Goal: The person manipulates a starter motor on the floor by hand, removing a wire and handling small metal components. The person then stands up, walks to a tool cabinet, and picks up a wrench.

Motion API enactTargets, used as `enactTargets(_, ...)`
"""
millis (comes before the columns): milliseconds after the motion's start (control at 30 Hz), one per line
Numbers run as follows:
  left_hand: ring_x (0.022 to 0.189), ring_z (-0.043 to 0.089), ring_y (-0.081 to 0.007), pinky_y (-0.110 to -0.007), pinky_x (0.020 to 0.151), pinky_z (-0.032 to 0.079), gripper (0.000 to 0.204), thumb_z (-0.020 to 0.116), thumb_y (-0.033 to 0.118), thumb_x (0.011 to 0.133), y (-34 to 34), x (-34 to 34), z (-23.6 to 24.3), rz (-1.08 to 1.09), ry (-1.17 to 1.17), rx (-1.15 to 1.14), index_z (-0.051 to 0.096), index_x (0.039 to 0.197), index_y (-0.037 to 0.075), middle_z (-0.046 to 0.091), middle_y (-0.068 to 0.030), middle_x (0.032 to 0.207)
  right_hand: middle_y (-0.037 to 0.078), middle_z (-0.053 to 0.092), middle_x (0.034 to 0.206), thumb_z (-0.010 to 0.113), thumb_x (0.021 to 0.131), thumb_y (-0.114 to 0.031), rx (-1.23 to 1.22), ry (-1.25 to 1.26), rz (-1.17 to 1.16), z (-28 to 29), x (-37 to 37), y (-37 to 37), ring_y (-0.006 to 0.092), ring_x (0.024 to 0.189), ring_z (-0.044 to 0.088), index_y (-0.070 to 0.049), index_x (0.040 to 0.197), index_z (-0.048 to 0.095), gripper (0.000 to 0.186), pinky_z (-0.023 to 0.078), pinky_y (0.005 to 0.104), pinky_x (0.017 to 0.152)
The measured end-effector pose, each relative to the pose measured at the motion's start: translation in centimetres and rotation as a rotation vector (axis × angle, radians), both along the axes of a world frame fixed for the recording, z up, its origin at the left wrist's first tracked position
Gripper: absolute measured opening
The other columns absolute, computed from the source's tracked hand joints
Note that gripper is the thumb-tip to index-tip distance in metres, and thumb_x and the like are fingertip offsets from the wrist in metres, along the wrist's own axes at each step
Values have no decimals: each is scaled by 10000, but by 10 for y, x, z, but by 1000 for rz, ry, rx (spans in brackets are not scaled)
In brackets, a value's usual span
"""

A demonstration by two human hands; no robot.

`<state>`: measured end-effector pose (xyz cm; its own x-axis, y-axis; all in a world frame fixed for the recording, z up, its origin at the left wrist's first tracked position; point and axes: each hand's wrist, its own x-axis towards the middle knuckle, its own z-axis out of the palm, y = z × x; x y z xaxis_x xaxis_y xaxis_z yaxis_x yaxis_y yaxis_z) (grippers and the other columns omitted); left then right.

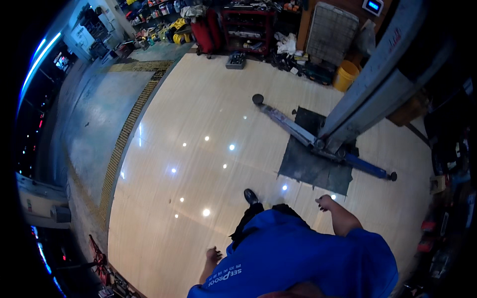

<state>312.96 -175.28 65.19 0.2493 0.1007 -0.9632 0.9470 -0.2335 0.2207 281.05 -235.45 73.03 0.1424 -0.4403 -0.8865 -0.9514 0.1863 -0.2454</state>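
Observation:
My left hand (pixel 213 255) hangs low beside my blue shirt (pixel 298 253), fingers loosely apart and holding nothing I can see. Farther forward, my right hand (pixel 324 202) reaches out over the pale, glossy floor (pixel 198 114) with a finger extended; nothing shows in it. It is nearest to a dark mat (pixel 310 171) under the base of a grey lift post (pixel 367 89). From that base one grey lift arm (pixel 288 124) stretches to the far left, and a blue lift arm (pixel 367 167) to the right. My black shoe (pixel 250 196) shows ahead of my body.
At the back stand a red tool cart (pixel 248 32), a grey case (pixel 236 60) and a yellow bucket (pixel 346 75). A yellow-and-black grating strip (pixel 130 121) runs along the floor's left edge. Cluttered shelves line the right side, and a red jack-like tool (pixel 98 258) lies at lower left.

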Motion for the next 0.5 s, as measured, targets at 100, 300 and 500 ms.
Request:
enactTargets(100,485,525,-184,-296,375,399,333,542,366,914,-58,155,10,-314,-383,-61,513,969,39,531,-79,677,131,639,848,567,885,-334,-54,-118,10,1,62,-28,228,625,635,22,1028,604,386,527,356,516)
enactTargets(300,670,587,-187,-322,543,467,441,528,321,903,-283,379,87,-558,-596,-41,477,1235,34,593,-92,881,122,617,817,566,885,-320,-96,-140,-217,17,157,-86,218,612,625,17,1026,589,366,520,354,521)
enactTargets(500,591,586,-160,-268,445,431,370,574,293,893,-421,468,70,-482,-578,-157,524,1144,26,598,-81,794,139,614,817,590,870,-289,9,6,-273,-16,232,-162,231,586,613,27,968,582,331,515,378,500)
